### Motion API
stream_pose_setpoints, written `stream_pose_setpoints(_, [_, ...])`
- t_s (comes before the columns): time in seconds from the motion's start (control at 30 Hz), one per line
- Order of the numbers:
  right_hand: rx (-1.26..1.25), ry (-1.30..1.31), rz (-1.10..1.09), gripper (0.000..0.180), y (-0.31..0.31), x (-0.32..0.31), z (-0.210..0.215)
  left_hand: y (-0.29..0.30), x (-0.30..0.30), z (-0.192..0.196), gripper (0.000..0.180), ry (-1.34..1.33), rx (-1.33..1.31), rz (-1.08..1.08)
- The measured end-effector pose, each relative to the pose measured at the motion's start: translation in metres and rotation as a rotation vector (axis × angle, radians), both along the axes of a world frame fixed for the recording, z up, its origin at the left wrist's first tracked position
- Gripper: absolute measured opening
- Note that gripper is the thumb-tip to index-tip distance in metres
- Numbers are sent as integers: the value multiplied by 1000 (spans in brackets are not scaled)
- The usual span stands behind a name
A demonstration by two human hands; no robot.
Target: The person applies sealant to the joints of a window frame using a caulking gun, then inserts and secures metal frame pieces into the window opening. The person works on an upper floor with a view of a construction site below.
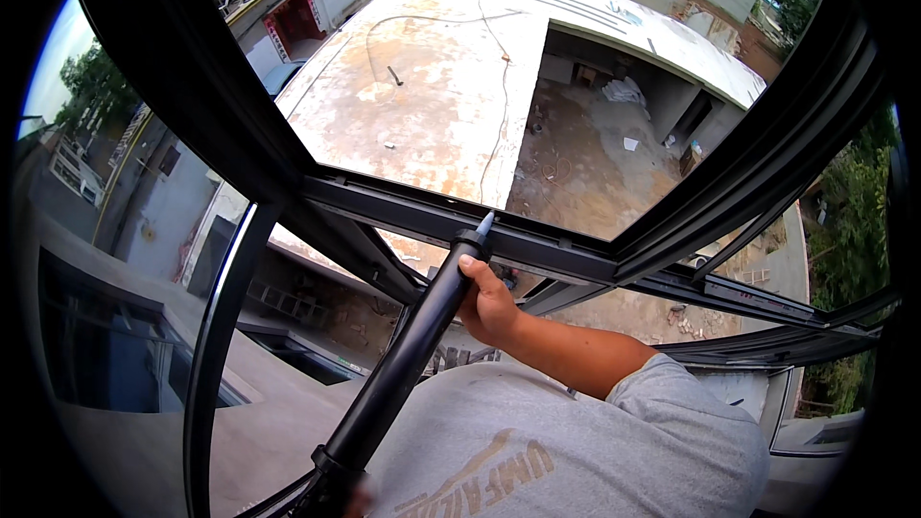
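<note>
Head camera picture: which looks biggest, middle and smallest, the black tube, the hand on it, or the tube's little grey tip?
1. The black tube, the longest by far, though it is close to the camera.
2. The right hand, gripping the tube near its top.
3. The little grey tip, touching the black window frame.

person's own body, head view: grey short-sleeved t-shirt [537, 441] fills the lower middle of the frame, cloth heathered light grey, soft folds across the chest. printed graphic on the front in tan or mustard, block lettering seen upside down with a curved swoosh shape beside it; a second darker print band sits higher on the chest, partly hidden. right sleeve [691, 403] ends above the elbow, hem loose, slightly wrinkled. right forearm bare from sleeve to wrist, no watch, band or glove visible. right hand [489, 302] bare, no rings seen. left hand blurred at the bottom edge, detail unreadable.
</note>
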State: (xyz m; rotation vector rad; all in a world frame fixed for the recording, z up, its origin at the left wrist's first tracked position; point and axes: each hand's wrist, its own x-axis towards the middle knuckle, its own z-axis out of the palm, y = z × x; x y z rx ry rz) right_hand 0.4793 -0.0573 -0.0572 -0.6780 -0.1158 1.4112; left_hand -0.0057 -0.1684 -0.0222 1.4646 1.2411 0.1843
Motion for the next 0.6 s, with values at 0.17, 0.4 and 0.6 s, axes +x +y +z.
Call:
stream_pose_setpoints(0.17, [6,16,-38,32,-11,6,0,1,22,11,27,-173,88,17])
stream_pose_setpoints(0.4, [12,17,-78,27,-29,18,2,12,32,14,27,-231,115,-34])
stream_pose_setpoints(0.6, [31,28,-146,30,-44,25,3,21,37,14,28,-262,124,-84])
